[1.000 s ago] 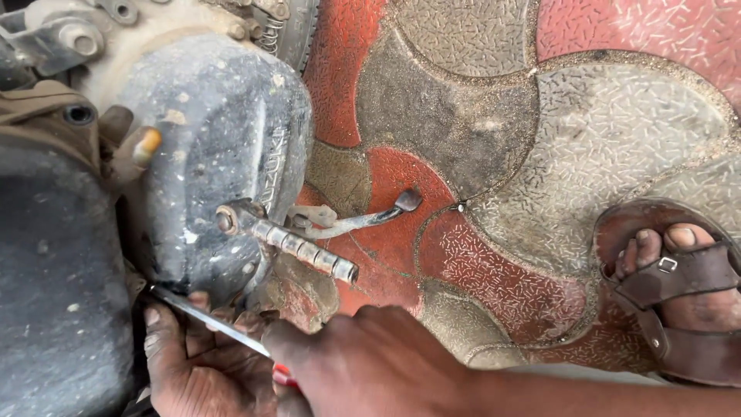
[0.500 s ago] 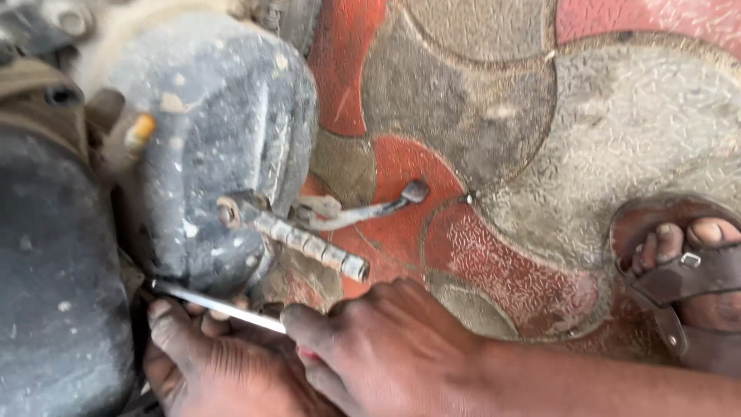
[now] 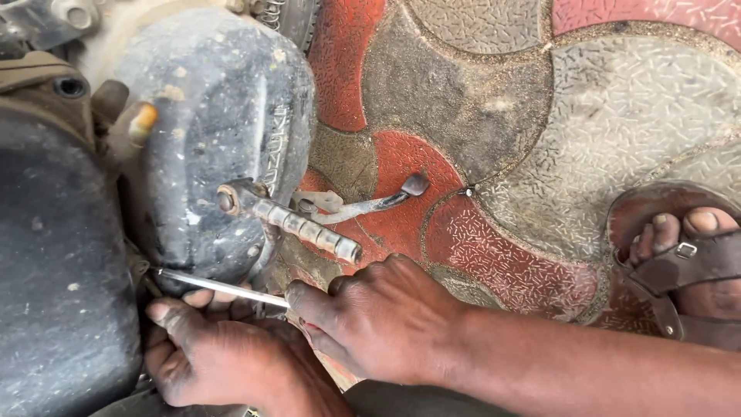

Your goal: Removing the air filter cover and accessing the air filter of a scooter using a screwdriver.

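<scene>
paved floor [image 3: 617, 116]: engine [image 3: 216, 139], sandalled foot [image 3: 687, 255].

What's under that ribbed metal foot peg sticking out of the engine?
Under the ribbed metal foot peg lie red and grey patterned paving and a thin bent pedal lever; the lever's pivot is hidden.

Screwdriver [image 3: 224, 286] handle hidden under right hand [image 3: 378, 320]

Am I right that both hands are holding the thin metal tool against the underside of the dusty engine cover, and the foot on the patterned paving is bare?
Not quite. The head view shows the foot wearing a brown strapped sandal, not bare. The rest holds: the left hand and right hand grip the thin metal tool at the engine cover.
</scene>
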